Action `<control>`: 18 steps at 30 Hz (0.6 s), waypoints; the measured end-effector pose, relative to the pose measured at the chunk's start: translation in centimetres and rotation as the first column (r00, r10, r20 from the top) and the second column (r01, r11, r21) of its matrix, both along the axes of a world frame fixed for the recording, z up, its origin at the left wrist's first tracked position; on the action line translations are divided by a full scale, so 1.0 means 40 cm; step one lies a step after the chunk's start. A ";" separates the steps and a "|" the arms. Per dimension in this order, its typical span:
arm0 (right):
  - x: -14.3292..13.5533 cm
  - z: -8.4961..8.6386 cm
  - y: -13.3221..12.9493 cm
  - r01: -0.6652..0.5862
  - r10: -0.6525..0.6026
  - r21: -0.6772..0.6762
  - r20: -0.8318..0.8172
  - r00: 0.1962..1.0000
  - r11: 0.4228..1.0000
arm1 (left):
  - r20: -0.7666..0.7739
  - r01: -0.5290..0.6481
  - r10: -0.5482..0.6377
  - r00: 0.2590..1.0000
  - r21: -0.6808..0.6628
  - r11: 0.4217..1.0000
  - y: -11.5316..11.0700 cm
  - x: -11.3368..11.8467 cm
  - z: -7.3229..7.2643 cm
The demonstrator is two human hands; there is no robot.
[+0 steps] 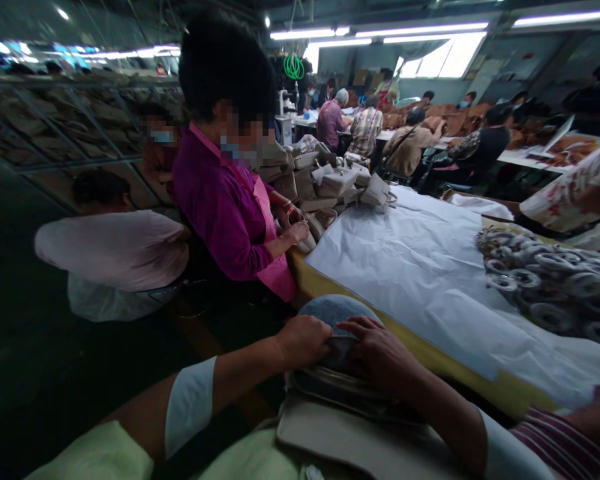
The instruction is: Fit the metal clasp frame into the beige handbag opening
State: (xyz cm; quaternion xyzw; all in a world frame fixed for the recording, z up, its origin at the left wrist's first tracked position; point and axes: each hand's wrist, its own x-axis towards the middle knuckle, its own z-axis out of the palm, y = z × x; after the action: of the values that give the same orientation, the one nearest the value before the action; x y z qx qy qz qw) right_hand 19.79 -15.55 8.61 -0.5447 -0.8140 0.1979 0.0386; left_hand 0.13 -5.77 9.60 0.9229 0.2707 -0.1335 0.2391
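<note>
Bag (340, 427): beige, flat, smooth-sided, lying on the person's lap at 6 o'clock, its dark opening edged by a metal-looking frame. Left hand (303, 340) is closed into a fist on the upper rim; right hand (380, 353), at 3 o'clock of the left, lies on the same rim with fingers curled down over it. A rounded grey-blue pad (337, 310) sits just beyond both hands, at 12 o'clock. White sheet (430, 280) covers the table; grey rings (555, 280) are heaped at 3 o'clock. No writing legible.
</note>
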 end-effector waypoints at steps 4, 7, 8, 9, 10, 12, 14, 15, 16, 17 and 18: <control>0.022 -0.022 -0.018 -0.035 0.035 0.012 -0.034 0.999 0.999 | -0.028 0.000 -0.002 1.000 -0.052 0.999 0.002 -0.013 0.007; 0.031 -0.016 -0.030 -0.008 0.009 -0.048 0.025 1.000 0.999 | 0.001 0.032 -0.032 0.999 -0.100 0.994 0.005 -0.021 0.011; 0.028 -0.011 -0.031 0.007 -0.001 -0.091 0.060 0.998 0.996 | 0.014 0.053 -0.052 0.999 -0.111 0.992 0.005 -0.021 0.013; 0.022 -0.005 -0.030 0.025 -0.011 -0.139 0.101 0.995 0.990 | 0.025 0.073 -0.070 0.997 -0.115 0.991 0.004 -0.021 0.014; 0.016 0.001 -0.028 0.049 -0.024 -0.181 0.142 0.990 0.982 | 0.029 0.090 -0.087 0.996 -0.113 0.990 0.002 -0.019 0.016; 0.010 0.014 -0.024 0.099 -0.050 -0.231 0.208 0.977 0.968 | 0.020 0.106 -0.104 0.994 -0.096 0.990 -0.003 -0.015 0.021; 0.020 0.030 -0.027 0.123 -0.064 -0.255 0.231 0.971 0.959 | 0.010 0.101 -0.100 0.995 -0.088 0.991 -0.006 -0.014 0.028; 0.031 0.040 -0.031 0.121 -0.060 -0.272 0.225 0.973 0.955 | 0.013 0.099 -0.098 0.995 -0.100 0.990 -0.005 -0.016 0.031; 0.046 0.051 -0.037 0.117 -0.058 -0.287 0.206 0.977 0.951 | 0.025 0.101 -0.098 0.995 -0.129 0.987 -0.002 -0.019 0.034; 0.060 0.062 -0.045 0.117 -0.066 -0.294 0.180 0.981 0.949 | 0.041 0.100 -0.094 0.995 -0.173 0.980 0.003 -0.023 0.036; 0.074 0.071 -0.053 0.124 -0.086 -0.286 0.143 0.986 0.950 | 0.065 0.088 -0.075 0.995 -0.231 0.969 0.008 -0.027 0.035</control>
State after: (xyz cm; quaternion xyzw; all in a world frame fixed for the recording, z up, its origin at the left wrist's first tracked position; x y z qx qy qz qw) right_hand 22.75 -17.66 11.47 -0.5986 -0.7462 0.2786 -0.0851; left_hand -0.95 -5.44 11.00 0.9021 0.2082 -0.1482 0.3478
